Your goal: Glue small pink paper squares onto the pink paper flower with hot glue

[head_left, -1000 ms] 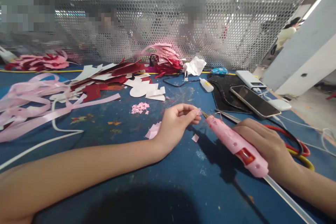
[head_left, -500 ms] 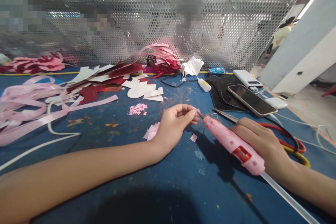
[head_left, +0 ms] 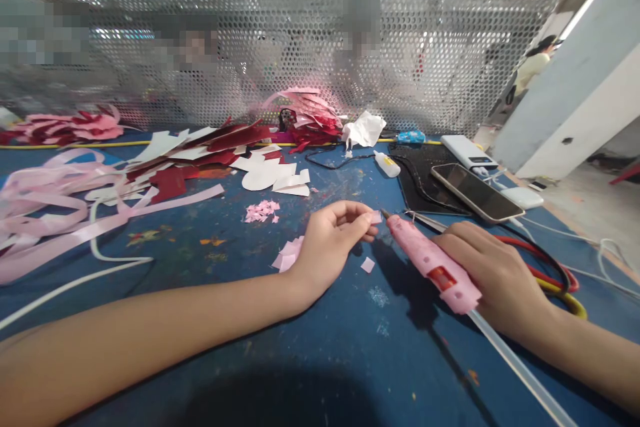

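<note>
Between the thumb and forefinger of my left hand (head_left: pixel 337 243) is a small pink ribbon square (head_left: pixel 376 217). My right hand (head_left: pixel 487 273) is wrapped round a pink glue gun (head_left: pixel 427 263), its nozzle pointing at the square with a small gap between them. A clear glue stick (head_left: pixel 520 367) sticks out of the gun's back end. Beyond my right hand lie scissors (head_left: pixel 425 221), their handles partly hidden by it. A loose pink square (head_left: pixel 367 265) lies below my left fingertips. More pink squares (head_left: pixel 289 254) sit beside my left wrist, and a heap of tiny folded pink pieces (head_left: pixel 262 211) lies farther back.
Pink ribbon (head_left: pixel 45 213) and a white cable (head_left: pixel 115 260) spread over the left side. White and red scraps (head_left: pixel 200 153) lie at the back before a perforated metal screen (head_left: pixel 300 33). A small glue bottle (head_left: pixel 387 164), a phone (head_left: pixel 477 192) and a power bank (head_left: pixel 469 151) are at right.
The glue gun's nozzle has drawn slightly away from the pink square, and its back end has swung left. My left hand has stayed nearly still, with the square now more visible.
</note>
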### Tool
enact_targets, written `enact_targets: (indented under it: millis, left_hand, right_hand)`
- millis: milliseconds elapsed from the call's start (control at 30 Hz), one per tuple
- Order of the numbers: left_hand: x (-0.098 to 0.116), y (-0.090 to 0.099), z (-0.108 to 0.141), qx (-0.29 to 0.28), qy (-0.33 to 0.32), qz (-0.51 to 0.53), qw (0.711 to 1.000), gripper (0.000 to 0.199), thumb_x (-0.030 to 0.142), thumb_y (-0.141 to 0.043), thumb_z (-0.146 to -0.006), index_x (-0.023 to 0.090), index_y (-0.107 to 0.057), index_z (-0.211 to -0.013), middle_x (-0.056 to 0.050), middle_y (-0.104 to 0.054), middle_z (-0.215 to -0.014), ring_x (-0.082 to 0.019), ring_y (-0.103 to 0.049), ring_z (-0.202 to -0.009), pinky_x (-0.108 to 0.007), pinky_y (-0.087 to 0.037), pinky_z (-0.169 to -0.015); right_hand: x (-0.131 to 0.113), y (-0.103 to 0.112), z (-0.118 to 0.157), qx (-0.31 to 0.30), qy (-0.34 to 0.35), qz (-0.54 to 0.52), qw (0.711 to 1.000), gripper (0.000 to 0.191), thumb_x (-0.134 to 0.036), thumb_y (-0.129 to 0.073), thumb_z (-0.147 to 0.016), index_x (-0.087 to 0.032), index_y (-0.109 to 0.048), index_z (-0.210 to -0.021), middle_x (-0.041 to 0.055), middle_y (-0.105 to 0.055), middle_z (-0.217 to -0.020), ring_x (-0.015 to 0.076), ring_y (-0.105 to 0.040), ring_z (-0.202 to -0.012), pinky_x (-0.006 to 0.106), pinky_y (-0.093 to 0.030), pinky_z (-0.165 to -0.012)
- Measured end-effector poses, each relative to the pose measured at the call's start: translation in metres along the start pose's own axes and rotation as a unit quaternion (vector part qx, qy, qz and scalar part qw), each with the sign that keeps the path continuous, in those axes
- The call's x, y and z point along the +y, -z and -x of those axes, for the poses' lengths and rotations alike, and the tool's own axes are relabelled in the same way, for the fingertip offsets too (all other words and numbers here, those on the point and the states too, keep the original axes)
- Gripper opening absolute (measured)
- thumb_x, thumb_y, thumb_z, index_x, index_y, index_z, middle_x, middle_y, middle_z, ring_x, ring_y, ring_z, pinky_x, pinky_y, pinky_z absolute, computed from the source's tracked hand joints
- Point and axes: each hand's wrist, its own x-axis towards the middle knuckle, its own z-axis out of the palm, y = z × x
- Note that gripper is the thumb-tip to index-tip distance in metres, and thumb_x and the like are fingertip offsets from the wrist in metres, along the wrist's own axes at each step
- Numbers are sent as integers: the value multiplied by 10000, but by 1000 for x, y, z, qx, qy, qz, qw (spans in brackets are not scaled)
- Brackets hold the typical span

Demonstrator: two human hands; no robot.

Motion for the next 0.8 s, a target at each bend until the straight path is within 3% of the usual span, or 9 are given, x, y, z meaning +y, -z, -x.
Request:
enact_targets:
  millis: [100,200,333,467,567,667,800]
  left_hand:
    - [2,-1,2,-15,-5,-5,1000,73,203,-625,-793,138,-636,-762,2,-650,-667,-78,-614,-598,-173,-504,-579]
    - [1,-1,6,-59,-19,11,998,52,189,-637,-774,143,-636,-749,12,-642,-662,-84,-625,-614,-167,-501,-553]
    - [-4,-2,12,-118,-31,23,992,35,168,-645,-760,146,-640,-733,16,-654,-677,-77,-629,-628,-163,-503,-580]
    - [-5,-2,15,-177,-14,11,984,29,165,-650,-758,139,-657,-748,11,-667,-675,-61,-612,-613,-157,-493,-606]
    - [-5,-2,14,-206,-9,-8,978,27,159,-646,-756,135,-659,-758,6,-666,-679,-67,-607,-616,-169,-487,-606]
    - [-4,-2,13,-209,-9,-20,978,37,160,-669,-736,127,-661,-751,0,-666,-677,-71,-595,-607,-177,-479,-601]
    - [-4,-2,12,-220,-8,-19,975,56,146,-697,-711,123,-670,-755,8,-668,-670,-65,-594,-608,-162,-467,-594]
  right_hand:
    - [2,-2,-2,-18,-17,63,998,148,-159,-480,-812,-197,-561,-931,82,-618,-883,214,-535,-783,326,-461,-631]
    - [2,-5,-3,-28,-31,95,995,351,-178,-538,-722,-150,-538,-1072,129,-604,-1056,271,-533,-929,399,-504,-750]
    - [-3,-6,-4,-50,-50,75,995,527,-203,-549,-683,-141,-483,-1202,156,-534,-1218,309,-497,-1064,479,-486,-876]
    - [-7,-4,-4,-71,-63,47,994,623,-111,-505,-616,-139,-470,-1238,151,-481,-1310,317,-462,-1132,497,-457,-936]
    - [-9,-1,-4,-25,-27,9,999,579,-76,-490,-609,-148,-505,-1183,146,-512,-1260,301,-484,-1117,495,-442,-937]
    - [-12,1,-4,41,26,-40,998,382,-93,-536,-713,-169,-548,-1087,115,-592,-1066,242,-548,-966,422,-475,-824]
    - [-18,-1,-5,69,38,-77,994,205,-147,-619,-787,-192,-591,-985,65,-643,-902,184,-578,-813,356,-484,-739]
